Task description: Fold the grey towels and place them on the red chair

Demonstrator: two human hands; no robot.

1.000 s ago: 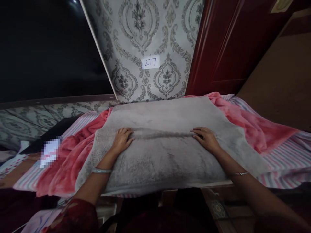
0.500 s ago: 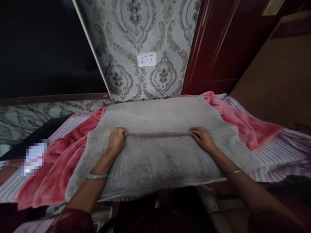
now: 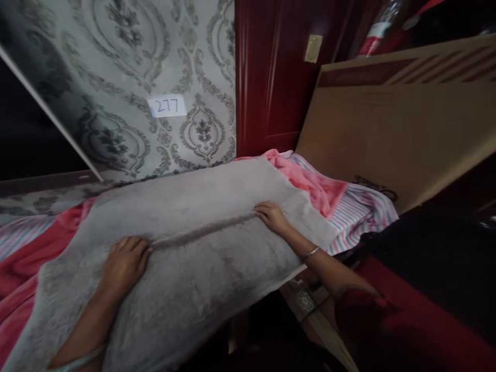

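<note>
A grey plush cloth (image 3: 194,284) lies spread out, with a dark crease running across its middle. My left hand (image 3: 126,261) is at the crease's left end, its fingers curled down and pinching the cloth there. At the other end my right hand (image 3: 271,217) has its fingertips closed on the same crease line. Both thumbs are mostly hidden. Beneath the cloth are a coral-red blanket (image 3: 310,183) and a striped sheet (image 3: 358,214), which show on either side.
A large cardboard box (image 3: 387,129) stands at the right beside a dark red door (image 3: 271,77). Behind the cloth is a patterned wall with a paper label (image 3: 168,106) reading 277. A black screen (image 3: 34,124) is at the left. A bottle (image 3: 377,33) shows above the box.
My view has turned to the right, bringing more of the box and the door into sight. Both hands stay at the ends of the crease, and the cloth keeps its layout.
</note>
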